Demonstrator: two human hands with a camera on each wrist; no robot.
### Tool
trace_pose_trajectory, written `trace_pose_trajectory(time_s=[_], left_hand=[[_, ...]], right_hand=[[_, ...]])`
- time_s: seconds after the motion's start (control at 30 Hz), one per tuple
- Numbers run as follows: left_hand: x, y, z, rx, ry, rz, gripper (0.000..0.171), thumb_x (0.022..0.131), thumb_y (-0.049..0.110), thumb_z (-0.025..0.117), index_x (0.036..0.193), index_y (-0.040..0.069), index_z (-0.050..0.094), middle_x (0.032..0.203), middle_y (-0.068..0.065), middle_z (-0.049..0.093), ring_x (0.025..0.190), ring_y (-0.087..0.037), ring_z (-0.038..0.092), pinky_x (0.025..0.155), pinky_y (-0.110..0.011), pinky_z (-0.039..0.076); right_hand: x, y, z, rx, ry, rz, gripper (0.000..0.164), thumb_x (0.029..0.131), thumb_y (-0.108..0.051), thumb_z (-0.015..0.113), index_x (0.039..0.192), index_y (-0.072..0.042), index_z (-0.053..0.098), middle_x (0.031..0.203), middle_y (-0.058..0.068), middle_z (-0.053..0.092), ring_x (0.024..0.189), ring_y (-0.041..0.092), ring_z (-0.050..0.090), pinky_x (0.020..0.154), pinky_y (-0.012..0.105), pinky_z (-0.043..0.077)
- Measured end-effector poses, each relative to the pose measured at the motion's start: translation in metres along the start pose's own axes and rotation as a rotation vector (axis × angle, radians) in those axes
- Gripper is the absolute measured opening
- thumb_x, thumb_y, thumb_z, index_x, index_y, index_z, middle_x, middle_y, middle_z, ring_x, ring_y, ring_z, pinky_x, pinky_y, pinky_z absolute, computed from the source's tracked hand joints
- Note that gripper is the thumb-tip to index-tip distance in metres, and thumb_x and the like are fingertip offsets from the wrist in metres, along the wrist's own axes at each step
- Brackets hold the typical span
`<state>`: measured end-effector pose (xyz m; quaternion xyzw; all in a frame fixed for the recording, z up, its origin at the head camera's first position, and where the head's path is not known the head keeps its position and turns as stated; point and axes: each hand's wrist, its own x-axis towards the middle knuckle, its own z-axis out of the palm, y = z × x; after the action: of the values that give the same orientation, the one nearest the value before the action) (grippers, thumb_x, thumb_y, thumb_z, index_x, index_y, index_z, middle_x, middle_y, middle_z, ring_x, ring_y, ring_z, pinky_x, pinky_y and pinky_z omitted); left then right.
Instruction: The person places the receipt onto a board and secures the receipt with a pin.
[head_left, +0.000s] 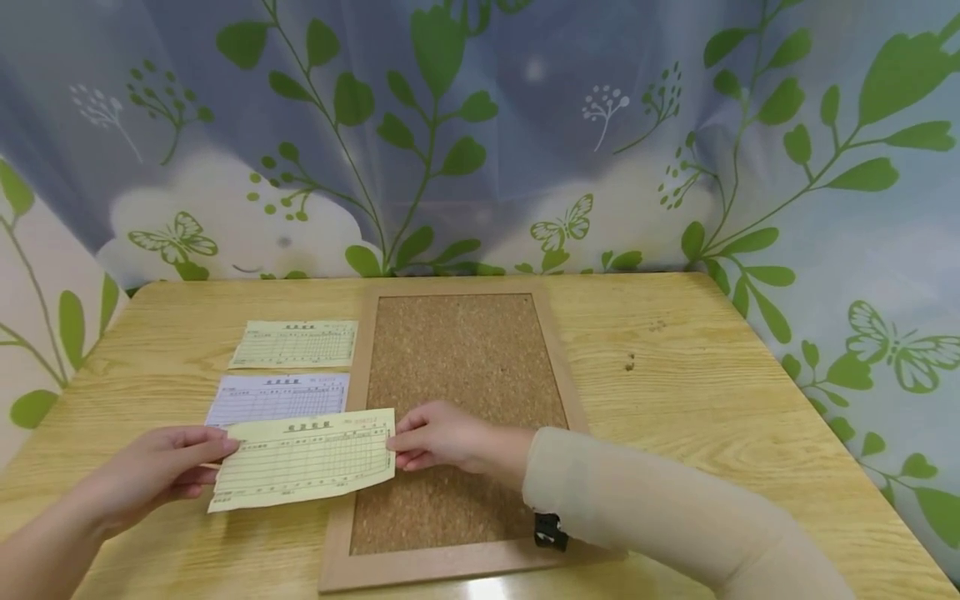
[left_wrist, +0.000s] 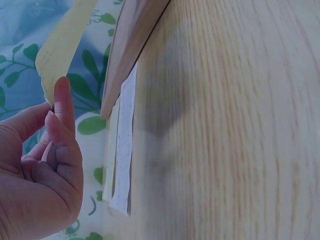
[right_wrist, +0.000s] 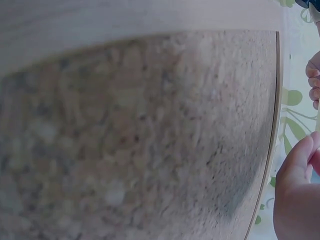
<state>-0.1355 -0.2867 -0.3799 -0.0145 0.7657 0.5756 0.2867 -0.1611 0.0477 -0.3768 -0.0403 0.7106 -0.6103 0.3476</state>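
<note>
A yellow receipt form (head_left: 307, 458), printed with a ruled table, is stretched between both hands above the table. My left hand (head_left: 161, 467) pinches its left edge between thumb and fingers; in the left wrist view that hand (left_wrist: 45, 155) has the yellow sheet (left_wrist: 60, 50) rising from its fingertips. The right hand (head_left: 442, 437) pinches the right edge, over the corkboard (head_left: 465, 358). Just behind the held sheet lies a white receipt form (head_left: 281, 396), its near part hidden by the yellow one. Farther back is another yellow receipt form (head_left: 296, 344), flat on the table.
The corkboard's wooden frame (head_left: 341, 508) lies on the wooden table (head_left: 660, 400), to the right of the two flat forms. A few small dark specks (head_left: 629, 362) mark the tabletop right of the board. A leaf-patterned curtain (head_left: 525, 150) hangs behind the table's far edge.
</note>
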Motion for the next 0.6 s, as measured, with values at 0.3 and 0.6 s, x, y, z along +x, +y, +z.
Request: trace_pose_trajectory(time_s=[0.3,0.6], left_hand=[[0.001,0.006,0.011,-0.073,-0.052,0.011,0.016,0.097,0.023,0.052,0.094,0.017,0.066,0.083,0.005,0.064,0.072,-0.007,0.061,0.064,-0.024,0.051],[0.007,0.008,0.027,-0.097,-0.081,0.028,0.017,0.096,0.024,0.054,0.098,0.013,0.066,0.084,0.001,0.067,0.073,-0.008,0.064,0.062,-0.023,0.051]], right_hand=[[-0.006,0.001,-0.011,-0.048,0.004,-0.024,0.011,0.089,-0.003,0.061,0.091,0.008,0.063,0.07,0.006,0.06,0.062,0.01,0.058,0.064,0.026,0.053],[-0.01,0.009,-0.026,-0.082,0.03,-0.035,0.012,0.089,-0.003,0.061,0.091,0.008,0.063,0.071,0.005,0.06,0.064,0.01,0.058,0.065,0.026,0.053]])
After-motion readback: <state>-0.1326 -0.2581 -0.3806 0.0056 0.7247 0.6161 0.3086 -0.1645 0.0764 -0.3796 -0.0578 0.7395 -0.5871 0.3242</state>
